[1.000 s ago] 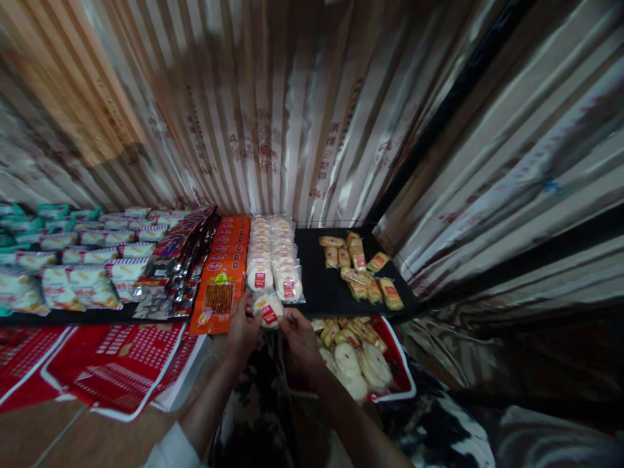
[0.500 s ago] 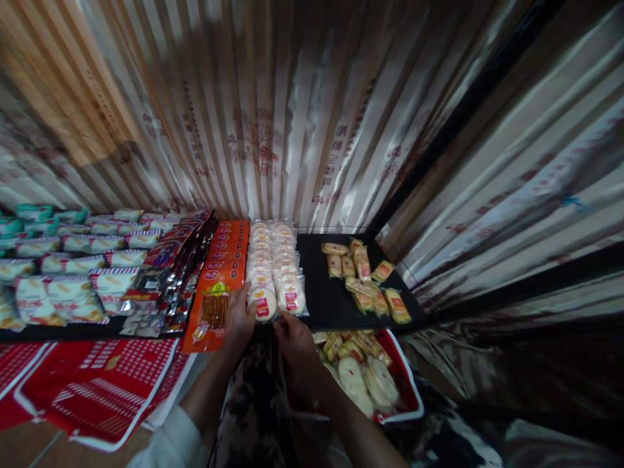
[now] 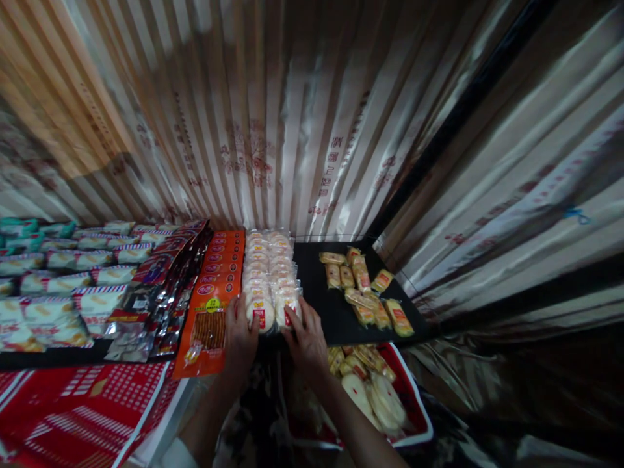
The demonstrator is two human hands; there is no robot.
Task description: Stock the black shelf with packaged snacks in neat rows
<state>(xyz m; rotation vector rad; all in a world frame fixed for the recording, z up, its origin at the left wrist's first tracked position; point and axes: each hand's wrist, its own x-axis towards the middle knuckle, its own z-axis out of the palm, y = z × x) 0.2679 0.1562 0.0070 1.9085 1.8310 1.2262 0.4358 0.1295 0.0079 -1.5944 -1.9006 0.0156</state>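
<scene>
Two rows of round white cakes in clear packets run front to back on the black shelf. My left hand (image 3: 241, 341) lies against the left side of the front left cake packet (image 3: 260, 314), its fingers stretched forward and its thumb near the red label. On the front right cake packet (image 3: 285, 307) rests my right hand (image 3: 308, 337), fingers spread along the right edge and thumb at its front. Neither hand appears to lift a packet. Just left of my left hand is an orange snack packet (image 3: 208, 330), part of an overlapping row.
Loose yellow wrapped cakes (image 3: 361, 305) lie on the right part of the black shelf (image 3: 316, 286). Dark red packets (image 3: 170, 279) and white bread packets (image 3: 100, 305) fill the left. Below are a red basket of packaged food (image 3: 414, 390) and another red basket (image 3: 92, 416).
My right hand has moved from the front left cake packet's corner onto the right row's front packet, its fingers opening. My left hand stays beside the left row. The view has shifted slightly.
</scene>
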